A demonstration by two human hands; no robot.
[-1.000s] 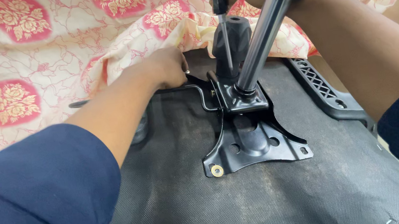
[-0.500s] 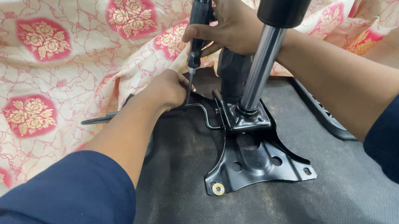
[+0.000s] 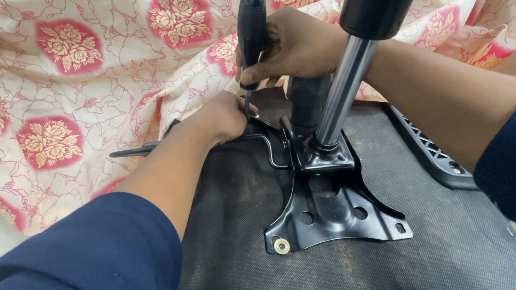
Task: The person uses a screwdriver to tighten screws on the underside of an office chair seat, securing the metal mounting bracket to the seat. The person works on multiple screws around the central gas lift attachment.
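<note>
My right hand (image 3: 297, 42) is shut on the black handle of a screwdriver (image 3: 251, 28), held upright above the far corner of a black metal chair mechanism plate (image 3: 335, 211). My left hand (image 3: 224, 116) rests at that same far corner, fingers pinched at the screwdriver's tip; what they pinch is hidden. The plate lies on the black fabric underside of a chair seat (image 3: 242, 268). A chrome gas-lift cylinder (image 3: 347, 82) rises from the plate toward the camera. One brass-coloured screw (image 3: 281, 246) sits in the plate's near-left corner.
A cream cloth with red floral patches (image 3: 65, 111) lies bunched behind and to the left of the seat. A thin black lever rod (image 3: 138, 150) sticks out leftward from the mechanism. A black plastic ribbed part (image 3: 434, 154) runs along the seat's right side.
The view has tilted up and the screwdriver handle now shows fully. My right hand has shifted left with the screwdriver, standing it over the plate's far corner beside my left hand.
</note>
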